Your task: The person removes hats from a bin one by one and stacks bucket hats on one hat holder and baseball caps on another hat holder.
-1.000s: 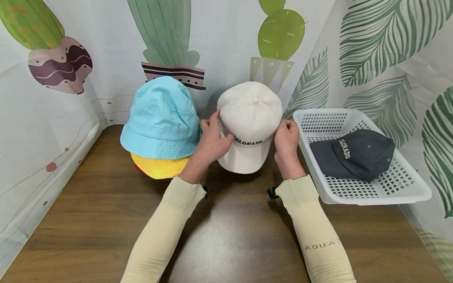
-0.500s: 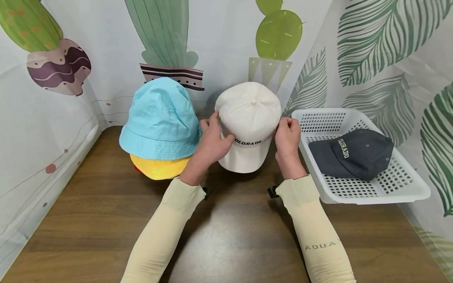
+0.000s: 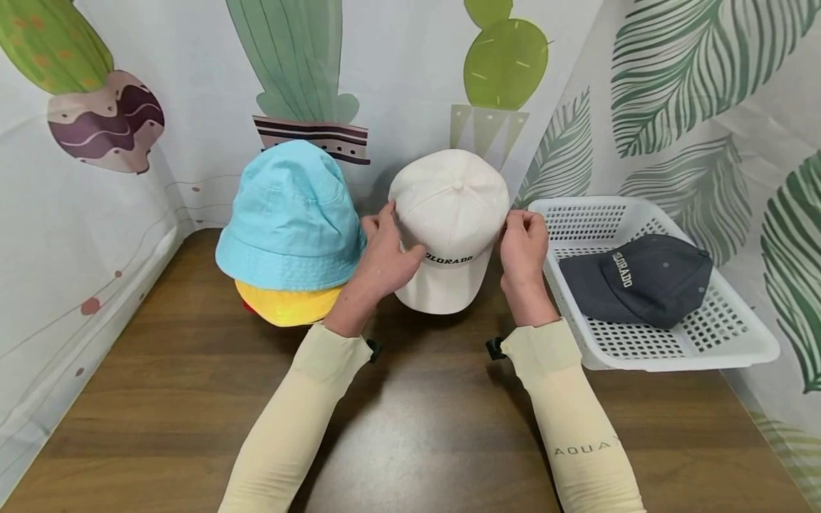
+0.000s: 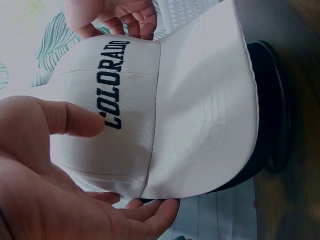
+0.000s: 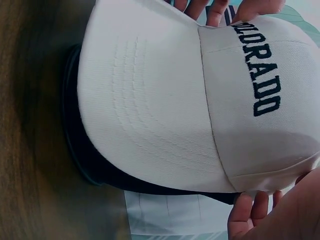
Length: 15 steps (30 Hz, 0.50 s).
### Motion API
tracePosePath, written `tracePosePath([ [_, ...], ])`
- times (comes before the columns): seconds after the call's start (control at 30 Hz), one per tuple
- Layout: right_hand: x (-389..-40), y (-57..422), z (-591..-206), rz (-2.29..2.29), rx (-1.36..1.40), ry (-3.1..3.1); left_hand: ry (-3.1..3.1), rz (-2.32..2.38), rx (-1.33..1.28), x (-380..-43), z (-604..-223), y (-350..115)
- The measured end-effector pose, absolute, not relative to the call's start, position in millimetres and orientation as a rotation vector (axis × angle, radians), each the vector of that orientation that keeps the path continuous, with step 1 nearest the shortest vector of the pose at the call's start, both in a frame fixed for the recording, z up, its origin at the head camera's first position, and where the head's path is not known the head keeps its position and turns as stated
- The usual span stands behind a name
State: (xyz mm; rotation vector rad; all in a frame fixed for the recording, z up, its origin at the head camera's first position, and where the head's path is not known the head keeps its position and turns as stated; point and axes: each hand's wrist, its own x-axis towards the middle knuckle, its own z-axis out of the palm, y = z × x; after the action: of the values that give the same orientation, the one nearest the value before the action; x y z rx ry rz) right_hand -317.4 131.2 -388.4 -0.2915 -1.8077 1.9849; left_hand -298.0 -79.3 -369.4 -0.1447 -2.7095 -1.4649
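Observation:
A white baseball cap (image 3: 449, 206) with dark COLORADO lettering faces me at the back middle of the table, brim toward me. My left hand (image 3: 388, 256) holds its left side, thumb over the front near the lettering and fingers at the lower edge, as the left wrist view shows. On the opposite side my right hand (image 3: 522, 246) grips the cap's lower edge with curled fingertips. Beneath the white brim, a dark brim-shaped piece (image 4: 270, 100) shows, mostly covered by the cap. The right wrist view shows this same dark piece (image 5: 80, 135) close over the table.
Left of the cap stands a light blue bucket hat (image 3: 291, 221) over a yellow one (image 3: 288, 303), with a bit of red below. A white perforated basket (image 3: 737, 335) on the right holds a dark grey COLORADO cap (image 3: 641, 281). A printed curtain hangs behind the wooden table (image 3: 410, 442).
My right hand has shifted slightly to the right along the cap's edge. The left hand, the white cap and the other hats stay almost the same.

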Motion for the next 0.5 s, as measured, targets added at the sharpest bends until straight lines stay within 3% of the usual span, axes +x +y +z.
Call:
tracePosePath([
  [0.5, -311, 129, -376, 1.987, -0.230, -1.750, -2.667, -1.449, -0.187, -290, -362, -77],
])
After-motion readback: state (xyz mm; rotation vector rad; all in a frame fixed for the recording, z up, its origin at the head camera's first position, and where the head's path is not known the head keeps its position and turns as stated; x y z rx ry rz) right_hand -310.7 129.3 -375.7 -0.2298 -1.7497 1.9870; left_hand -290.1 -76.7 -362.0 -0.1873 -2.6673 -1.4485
